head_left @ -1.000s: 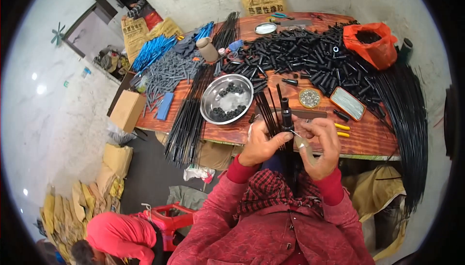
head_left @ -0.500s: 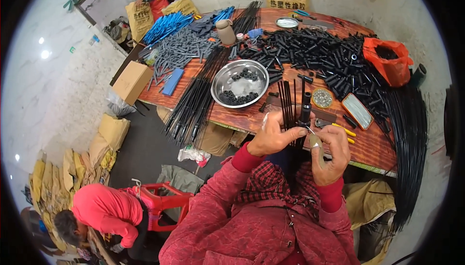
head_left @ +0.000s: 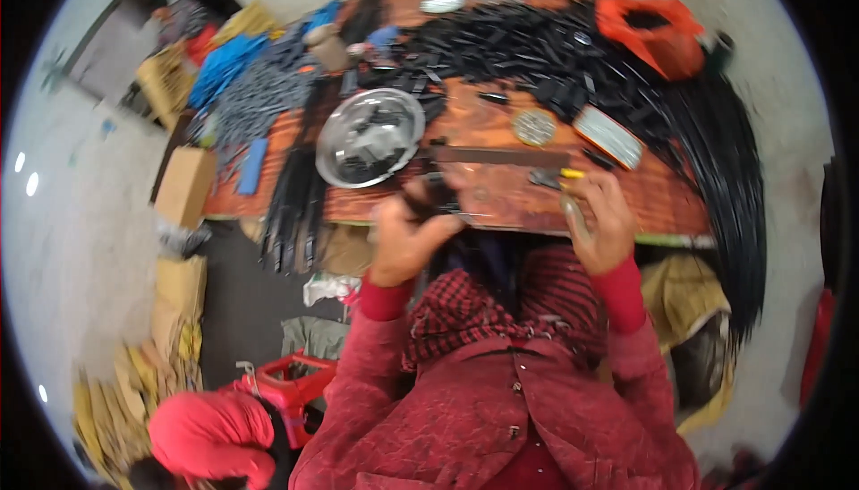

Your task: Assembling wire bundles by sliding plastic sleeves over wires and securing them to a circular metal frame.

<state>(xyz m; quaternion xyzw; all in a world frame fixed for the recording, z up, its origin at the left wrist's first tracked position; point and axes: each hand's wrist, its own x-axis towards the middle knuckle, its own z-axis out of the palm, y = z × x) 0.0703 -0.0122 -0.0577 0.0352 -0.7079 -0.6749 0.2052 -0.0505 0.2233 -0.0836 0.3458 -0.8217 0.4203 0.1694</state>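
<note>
The picture is blurred by motion. My left hand (head_left: 404, 241) is closed around a short bundle of thin black rods (head_left: 436, 199) at the near edge of the wooden table (head_left: 501, 199). My right hand (head_left: 601, 220) is held apart to the right, fingers curled on a small pale object (head_left: 573, 214) that I cannot make out. A yellow-tipped tool (head_left: 565, 175) lies on the table just above that hand. A round steel bowl (head_left: 371, 136) with dark small parts stands beyond my left hand.
A heap of short black tubes (head_left: 528, 42) covers the far table, with an orange bag (head_left: 649, 25) at the right. Long black rods (head_left: 729, 186) hang over the right edge. A cardboard box (head_left: 183, 186) stands left; a person in red (head_left: 210, 441) crouches beside a red stool (head_left: 286, 383).
My hands have drawn apart. The rods that stood up between them are now held low in my left hand. My head moved, so the table fills more of the view.
</note>
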